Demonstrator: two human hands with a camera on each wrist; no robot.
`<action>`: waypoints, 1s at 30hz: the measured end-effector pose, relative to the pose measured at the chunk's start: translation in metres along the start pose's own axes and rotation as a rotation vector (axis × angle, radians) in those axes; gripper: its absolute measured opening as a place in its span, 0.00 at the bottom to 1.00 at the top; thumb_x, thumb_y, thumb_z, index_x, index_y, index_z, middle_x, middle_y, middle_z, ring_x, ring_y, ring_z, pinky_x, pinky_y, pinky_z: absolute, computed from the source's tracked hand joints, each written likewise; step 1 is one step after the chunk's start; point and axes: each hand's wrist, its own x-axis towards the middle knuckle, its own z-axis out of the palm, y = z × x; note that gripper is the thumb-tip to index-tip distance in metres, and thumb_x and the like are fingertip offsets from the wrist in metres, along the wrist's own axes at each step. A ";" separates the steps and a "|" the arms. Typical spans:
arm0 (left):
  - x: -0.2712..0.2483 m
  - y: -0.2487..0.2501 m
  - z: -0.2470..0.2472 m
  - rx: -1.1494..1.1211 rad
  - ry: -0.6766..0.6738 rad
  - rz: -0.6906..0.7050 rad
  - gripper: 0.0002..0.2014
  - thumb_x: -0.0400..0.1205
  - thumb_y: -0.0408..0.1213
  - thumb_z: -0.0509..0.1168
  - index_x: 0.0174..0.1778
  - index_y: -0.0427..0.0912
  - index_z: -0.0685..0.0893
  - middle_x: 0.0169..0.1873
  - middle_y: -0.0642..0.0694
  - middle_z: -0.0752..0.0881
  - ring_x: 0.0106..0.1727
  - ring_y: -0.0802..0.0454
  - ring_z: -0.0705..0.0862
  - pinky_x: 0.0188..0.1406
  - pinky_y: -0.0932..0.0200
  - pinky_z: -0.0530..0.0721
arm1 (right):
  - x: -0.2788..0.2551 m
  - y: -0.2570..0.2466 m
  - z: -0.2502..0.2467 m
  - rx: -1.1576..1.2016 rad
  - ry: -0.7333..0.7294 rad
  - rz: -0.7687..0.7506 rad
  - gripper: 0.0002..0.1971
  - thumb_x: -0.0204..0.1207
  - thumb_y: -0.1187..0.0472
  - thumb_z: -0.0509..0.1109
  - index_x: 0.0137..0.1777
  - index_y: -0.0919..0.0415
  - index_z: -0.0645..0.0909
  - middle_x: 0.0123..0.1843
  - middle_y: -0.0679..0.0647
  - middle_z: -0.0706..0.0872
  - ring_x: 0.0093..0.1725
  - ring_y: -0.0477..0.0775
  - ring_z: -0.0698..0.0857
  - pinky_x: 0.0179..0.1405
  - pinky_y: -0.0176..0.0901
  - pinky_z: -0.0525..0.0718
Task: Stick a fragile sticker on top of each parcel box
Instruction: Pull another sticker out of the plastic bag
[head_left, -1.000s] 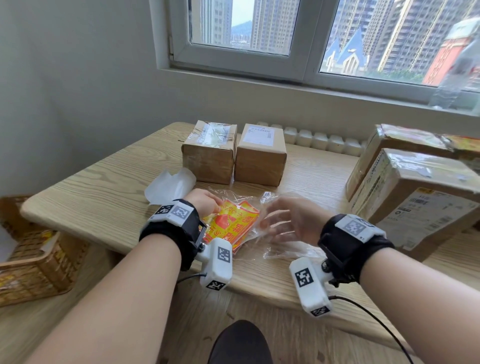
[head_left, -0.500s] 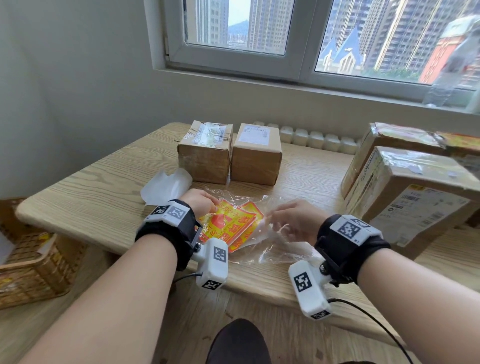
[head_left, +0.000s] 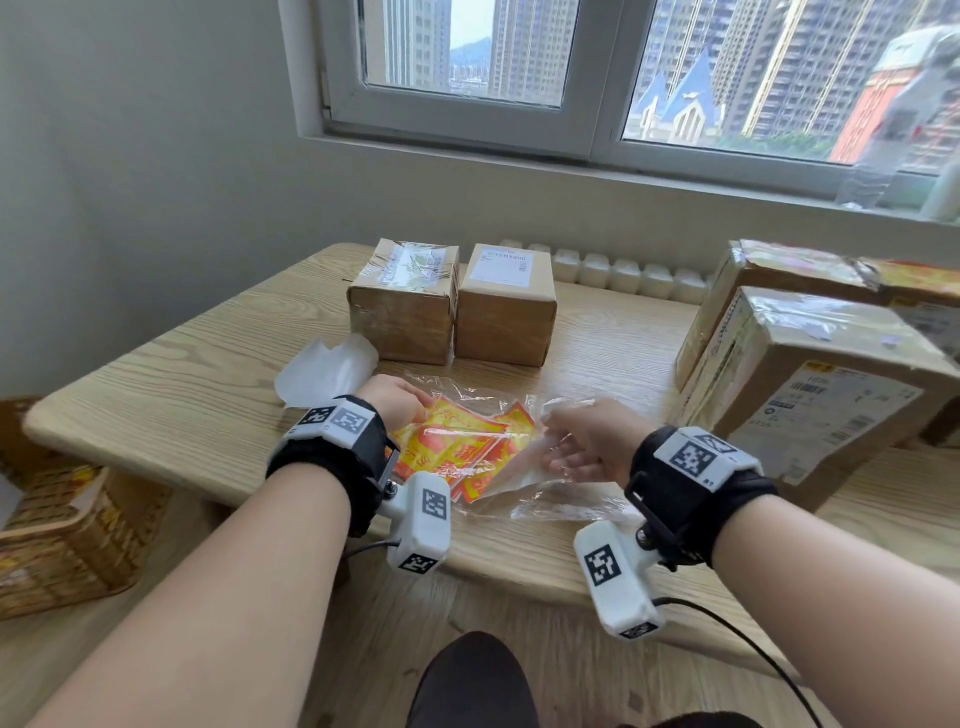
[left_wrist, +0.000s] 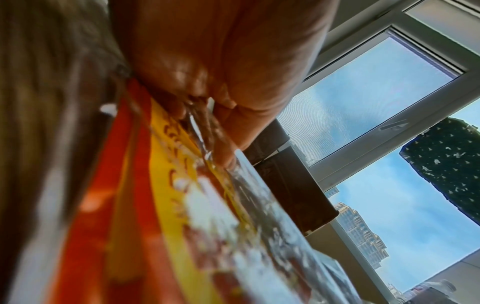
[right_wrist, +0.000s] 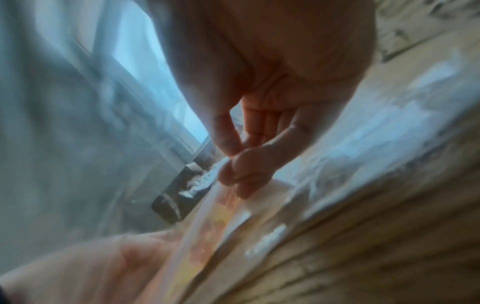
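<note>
The fragile stickers (head_left: 457, 447) lie in their clear bag (head_left: 519, 488) between both hands, long axis left-right: left hand (head_left: 397, 405) pinches one end, right hand (head_left: 592, 441) apparently pinches the bag's mouth.

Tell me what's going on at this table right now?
A person is getting at a clear plastic bag of red-and-yellow fragile stickers lying on the wooden table. The left hand pinches the bag's left end; the right hand pinches the plastic at the other end. No sticker is out yet. The two small parcel boxes behind the bag carry no fragile sticker on top.
</note>
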 end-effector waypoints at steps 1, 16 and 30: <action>0.001 -0.001 0.000 0.003 0.001 0.000 0.14 0.81 0.28 0.65 0.62 0.41 0.85 0.65 0.43 0.82 0.62 0.49 0.78 0.50 0.64 0.71 | -0.001 0.001 -0.001 -0.003 0.005 0.000 0.13 0.80 0.59 0.66 0.36 0.64 0.79 0.31 0.58 0.83 0.18 0.46 0.80 0.14 0.32 0.77; 0.013 -0.006 0.011 0.067 0.085 -0.034 0.05 0.75 0.35 0.75 0.39 0.49 0.85 0.58 0.46 0.86 0.60 0.49 0.83 0.61 0.55 0.81 | -0.002 0.013 -0.001 0.123 -0.053 0.108 0.14 0.82 0.68 0.56 0.33 0.62 0.71 0.19 0.53 0.71 0.13 0.46 0.68 0.10 0.31 0.65; 0.014 -0.007 0.003 0.126 0.024 -0.023 0.15 0.83 0.40 0.64 0.65 0.46 0.84 0.65 0.45 0.83 0.58 0.48 0.80 0.51 0.63 0.73 | -0.002 0.018 -0.001 0.086 -0.048 0.068 0.07 0.79 0.69 0.62 0.40 0.65 0.77 0.23 0.56 0.75 0.17 0.48 0.70 0.13 0.34 0.66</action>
